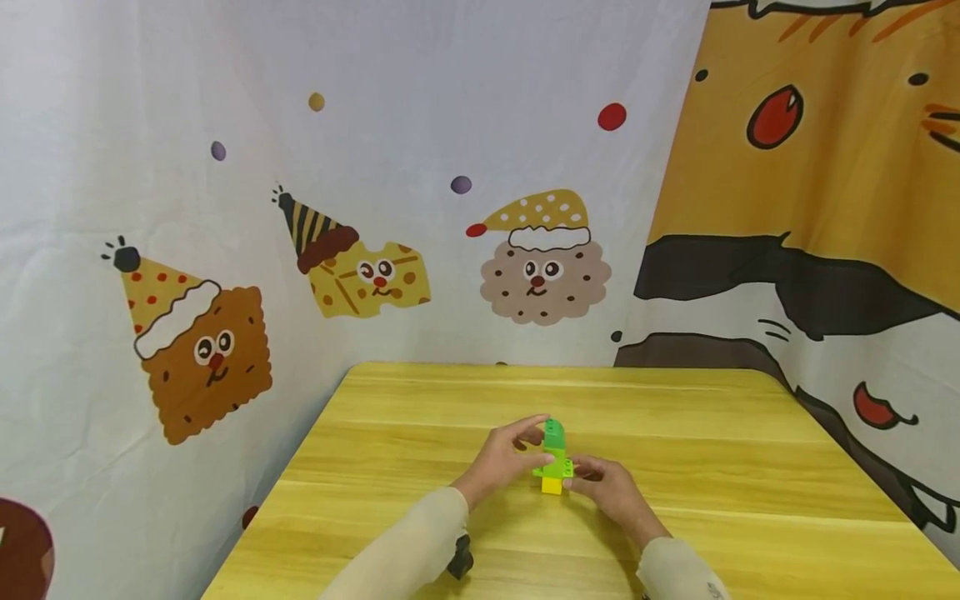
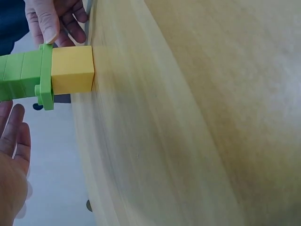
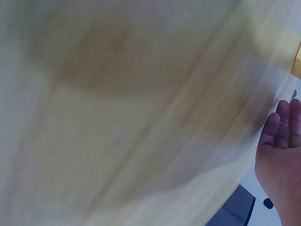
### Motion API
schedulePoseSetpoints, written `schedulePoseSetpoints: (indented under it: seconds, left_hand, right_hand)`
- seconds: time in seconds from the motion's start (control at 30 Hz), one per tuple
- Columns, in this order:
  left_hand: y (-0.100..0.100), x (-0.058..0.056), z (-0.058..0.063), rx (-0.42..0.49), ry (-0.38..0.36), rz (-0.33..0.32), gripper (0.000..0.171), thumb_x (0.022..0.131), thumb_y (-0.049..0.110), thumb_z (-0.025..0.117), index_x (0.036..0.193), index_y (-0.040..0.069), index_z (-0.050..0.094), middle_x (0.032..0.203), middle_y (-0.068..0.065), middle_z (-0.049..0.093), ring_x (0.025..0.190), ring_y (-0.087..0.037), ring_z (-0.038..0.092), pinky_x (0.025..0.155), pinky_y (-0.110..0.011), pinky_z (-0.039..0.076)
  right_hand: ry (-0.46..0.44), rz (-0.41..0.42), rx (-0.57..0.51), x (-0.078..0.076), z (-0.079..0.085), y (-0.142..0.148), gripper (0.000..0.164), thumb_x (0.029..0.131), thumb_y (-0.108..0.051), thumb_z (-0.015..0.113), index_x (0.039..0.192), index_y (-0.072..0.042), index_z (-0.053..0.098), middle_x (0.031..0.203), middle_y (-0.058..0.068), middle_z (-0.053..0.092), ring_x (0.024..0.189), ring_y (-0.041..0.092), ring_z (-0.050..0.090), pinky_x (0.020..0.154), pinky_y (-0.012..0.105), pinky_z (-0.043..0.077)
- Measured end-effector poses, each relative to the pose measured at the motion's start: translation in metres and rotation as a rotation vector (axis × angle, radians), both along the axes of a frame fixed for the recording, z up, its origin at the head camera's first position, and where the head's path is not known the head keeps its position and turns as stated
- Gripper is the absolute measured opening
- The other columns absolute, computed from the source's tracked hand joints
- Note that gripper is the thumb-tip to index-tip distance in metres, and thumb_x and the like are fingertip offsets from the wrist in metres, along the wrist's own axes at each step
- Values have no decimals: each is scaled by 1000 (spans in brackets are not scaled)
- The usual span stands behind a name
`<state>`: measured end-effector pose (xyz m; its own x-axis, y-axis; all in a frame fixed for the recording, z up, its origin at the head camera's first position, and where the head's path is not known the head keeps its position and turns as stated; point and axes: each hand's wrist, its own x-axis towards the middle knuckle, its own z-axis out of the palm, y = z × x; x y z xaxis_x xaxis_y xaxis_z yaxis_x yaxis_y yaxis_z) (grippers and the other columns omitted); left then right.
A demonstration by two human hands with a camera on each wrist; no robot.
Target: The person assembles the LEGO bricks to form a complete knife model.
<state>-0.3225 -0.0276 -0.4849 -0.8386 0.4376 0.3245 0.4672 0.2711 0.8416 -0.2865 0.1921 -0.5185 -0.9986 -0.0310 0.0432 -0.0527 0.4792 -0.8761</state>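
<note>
A toy-brick tower (image 1: 554,457) stands on the table. It has a yellow block (image 2: 73,69) at its foot, a light green plate (image 2: 46,77) above that, light green bricks, and a darker green rounded brick (image 1: 554,433) on top. My left hand (image 1: 504,454) is at the upper left side, its index fingertip by the top brick and its thumb near the light green bricks. At the lower right, my right hand (image 1: 611,487) has its thumb close to the plate and yellow block. Loosely spread fingers (image 3: 282,125) show in the right wrist view.
The wooden table (image 1: 375,500) extends around the tower. A fabric backdrop (image 1: 450,100) with cartoon prints hangs behind it. A black device (image 1: 461,557) sits at my left wrist.
</note>
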Motion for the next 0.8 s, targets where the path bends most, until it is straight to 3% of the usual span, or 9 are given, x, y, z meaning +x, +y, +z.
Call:
schedulePoseSetpoints:
  seconds: [0.27, 0.43, 0.6, 0.8]
  left_hand:
    - [-2, 0, 2, -8, -7, -8, 61, 88, 33, 78, 143, 32, 53, 115, 10, 66, 109, -24, 62, 91, -35, 46]
    - [-1, -2, 5, -20, -10, -22, 63, 88, 31, 78, 145, 29, 51, 117, 7, 66, 111, -28, 60, 94, -43, 47]
    - [-1, -5, 9, -50, -37, -35, 69, 87, 30, 79, 148, 31, 47, 121, 7, 64, 116, -29, 58, 97, -49, 45]
    - [-2, -13, 12, -108, -48, -47, 74, 87, 32, 78, 151, 35, 41, 127, 8, 61, 119, -24, 56, 100, -46, 44]
  right_hand:
    - [131, 34, 151, -3, 2, 4, 45, 80, -29, 84, 121, -14, 72, 111, 7, 68, 98, 25, 65, 82, 46, 54]
    - [208, 50, 229, -6, 4, 5, 47, 80, -27, 84, 124, -17, 71, 115, 5, 67, 100, 24, 63, 84, 46, 53]
    - [296, 68, 342, -7, 6, 5, 60, 80, -27, 84, 136, -14, 63, 128, 11, 61, 105, 32, 63, 87, 53, 51]
    - [405, 82, 468, -8, 9, 7, 79, 80, -27, 84, 150, -17, 46, 144, 17, 49, 109, 36, 63, 93, 62, 44]
